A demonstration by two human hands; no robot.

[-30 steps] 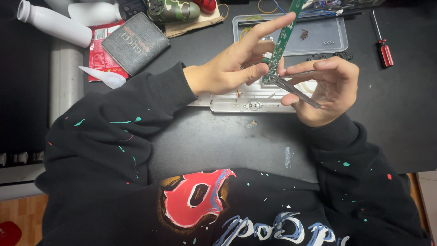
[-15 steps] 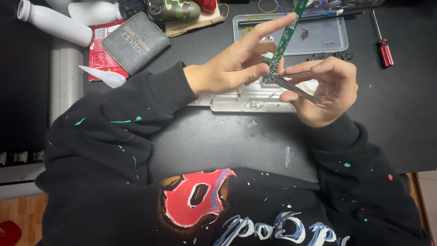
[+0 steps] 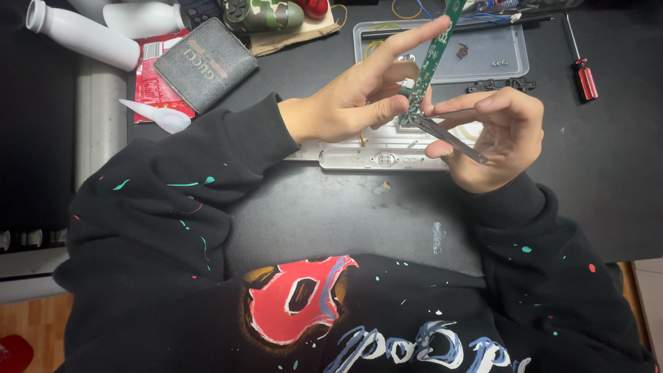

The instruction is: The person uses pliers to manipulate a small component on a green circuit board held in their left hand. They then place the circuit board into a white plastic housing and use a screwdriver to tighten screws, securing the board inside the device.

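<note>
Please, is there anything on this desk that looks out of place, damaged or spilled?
Nothing is spilled. A white device case lies opened on the black desk, with its green circuit board out in the left hand. The right hand holds metal tweezers to the board.

Green circuit board (image 3: 432, 62) — upright, tilted; metal tweezers (image 3: 445, 135) touching its base.

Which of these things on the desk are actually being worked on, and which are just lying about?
In use:
left hand holding the green circuit board
right hand holding metal tweezers at the board's lower end
white casing under the hands
clear tray with small screws

Lying about:
red screwdriver
grey wallet
white bottles
camouflage controller
</note>
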